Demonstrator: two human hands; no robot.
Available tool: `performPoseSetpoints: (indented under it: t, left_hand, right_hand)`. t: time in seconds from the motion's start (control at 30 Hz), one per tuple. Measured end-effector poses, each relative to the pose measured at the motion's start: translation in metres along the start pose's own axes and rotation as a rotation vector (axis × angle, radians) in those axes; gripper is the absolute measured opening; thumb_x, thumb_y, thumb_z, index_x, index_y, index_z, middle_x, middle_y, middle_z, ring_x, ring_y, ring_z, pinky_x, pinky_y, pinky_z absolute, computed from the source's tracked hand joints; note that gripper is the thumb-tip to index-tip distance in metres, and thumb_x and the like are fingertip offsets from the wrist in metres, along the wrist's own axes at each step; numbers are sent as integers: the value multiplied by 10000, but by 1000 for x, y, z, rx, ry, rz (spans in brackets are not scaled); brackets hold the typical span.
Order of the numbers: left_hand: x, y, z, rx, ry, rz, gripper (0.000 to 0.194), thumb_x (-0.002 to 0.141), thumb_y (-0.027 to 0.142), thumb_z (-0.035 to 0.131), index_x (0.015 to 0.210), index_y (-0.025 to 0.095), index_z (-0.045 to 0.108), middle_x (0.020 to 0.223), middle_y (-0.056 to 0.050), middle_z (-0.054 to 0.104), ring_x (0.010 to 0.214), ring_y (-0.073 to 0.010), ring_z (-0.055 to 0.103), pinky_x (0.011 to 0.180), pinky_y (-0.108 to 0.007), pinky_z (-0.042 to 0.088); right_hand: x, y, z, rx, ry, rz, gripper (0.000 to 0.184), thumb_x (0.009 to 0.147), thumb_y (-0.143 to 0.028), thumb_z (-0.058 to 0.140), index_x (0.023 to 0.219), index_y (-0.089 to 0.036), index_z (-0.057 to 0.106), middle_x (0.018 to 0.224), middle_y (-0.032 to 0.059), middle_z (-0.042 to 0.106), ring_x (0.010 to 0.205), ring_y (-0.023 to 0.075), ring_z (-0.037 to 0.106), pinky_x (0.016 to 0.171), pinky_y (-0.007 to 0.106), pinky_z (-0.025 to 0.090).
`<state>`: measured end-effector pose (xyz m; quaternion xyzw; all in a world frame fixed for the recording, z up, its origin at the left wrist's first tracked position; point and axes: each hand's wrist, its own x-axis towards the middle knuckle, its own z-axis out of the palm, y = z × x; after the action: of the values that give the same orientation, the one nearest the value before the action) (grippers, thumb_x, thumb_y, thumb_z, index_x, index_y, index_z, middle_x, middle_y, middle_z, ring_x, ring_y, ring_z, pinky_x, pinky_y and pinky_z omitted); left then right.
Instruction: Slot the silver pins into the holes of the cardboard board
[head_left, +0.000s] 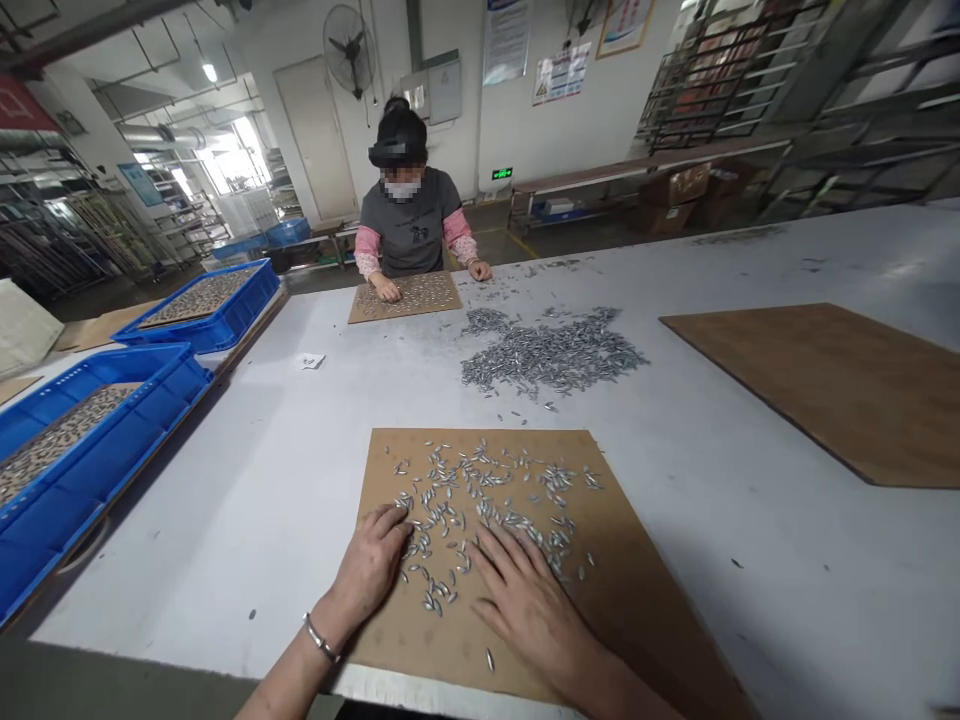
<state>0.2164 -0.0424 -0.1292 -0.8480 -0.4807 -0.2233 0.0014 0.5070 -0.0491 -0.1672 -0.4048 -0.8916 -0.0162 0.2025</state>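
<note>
A brown cardboard sheet (420, 640) lies at the table's front edge, with many small silvery spindle-shaped metal pieces (442, 515) scattered over it. My left hand (373, 560) rests at the left side of the scatter, a bracelet on its wrist. Its fingers are slightly bent with the tips by the pieces, and I see nothing gripped. On the right of the scatter, my right hand (525, 600) lies palm down with fingers spread, touching some pieces. What is under its palm is hidden. One loose piece (490, 660) sits near the sheet's front edge.
Beyond the sheet, a pile of the same pieces (551, 352) covers part of the white table (300, 500). A co-worker (412, 215) sits opposite, hands at another board (367, 306). Blue crates (161, 400) line the left; a large brown board (825, 390) lies right.
</note>
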Motion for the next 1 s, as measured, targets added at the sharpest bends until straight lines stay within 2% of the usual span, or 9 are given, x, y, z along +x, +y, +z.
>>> performPoseSetpoints:
  t: [0.1,0.2,0.3,0.47,0.53,0.63,0.77,0.87,1.0]
  left_hand:
    - [9,-4,2,32,83,-39,300,1065,137,449,1242,207,681,1299,-127,715,1207,-283,655,954,-489,628]
    - [21,7,8,-4,102,-11,298,1069,131,436,1240,197,671,1298,-130,713,1206,-270,653,976,-481,624]
    - [35,27,17,-41,26,56,332,1056,110,437,1305,184,644,1358,-142,690,1274,-274,627,1038,-497,602]
    - [55,57,33,-18,-95,110,426,1051,142,458,1464,194,551,1491,-130,617,1414,-281,545,1139,-524,539]
    - [62,69,39,3,-154,123,439,1054,210,493,1491,210,531,1540,-120,581,1450,-301,514,1160,-540,514]
    - [66,89,46,11,-215,153,446,1040,256,526,1482,200,544,1537,-139,582,1443,-344,522,1153,-592,495]
    - [60,111,42,-114,-254,253,410,1022,177,518,1428,177,575,1453,-142,651,1384,-310,582,1164,-548,499]
    - [58,116,31,-228,-266,295,335,1041,171,504,1353,203,619,1417,-114,675,1364,-262,596,1192,-496,494]
    - [60,108,21,-258,-183,245,334,1053,156,481,1352,195,622,1392,-138,685,1364,-265,598,1169,-508,522]
  right_hand:
    - [-21,5,-7,16,-6,-118,555,968,-427,635,1493,-253,589,1580,67,561,1435,282,494,1203,455,379]
    - [-26,22,-11,-36,40,-55,518,998,-404,585,1479,-213,599,1572,102,564,1436,298,495,1177,468,402]
    - [-25,35,-6,-99,93,58,493,990,-378,586,1437,-174,629,1509,141,618,1384,336,539,1126,506,434]
    - [-37,28,-2,-37,63,-51,579,924,-375,646,1474,-202,596,1531,101,606,1419,310,505,1185,475,378]
    - [-39,28,-3,-62,80,-29,581,922,-390,644,1470,-205,598,1542,103,595,1418,313,503,1192,482,364]
    - [-42,33,-3,-141,141,86,550,927,-396,635,1432,-178,627,1498,133,629,1387,342,526,1150,509,399]
    - [-51,38,-6,-105,134,41,442,945,-355,599,1343,-182,682,1429,129,677,1333,313,579,1107,476,462]
    - [-43,58,-15,-59,99,52,335,1005,-318,521,1256,-231,726,1420,108,683,1343,294,583,1137,487,459]
    - [-8,111,-21,-131,85,177,416,1042,-315,446,1338,-162,696,1499,152,623,1383,335,555,1123,520,476]
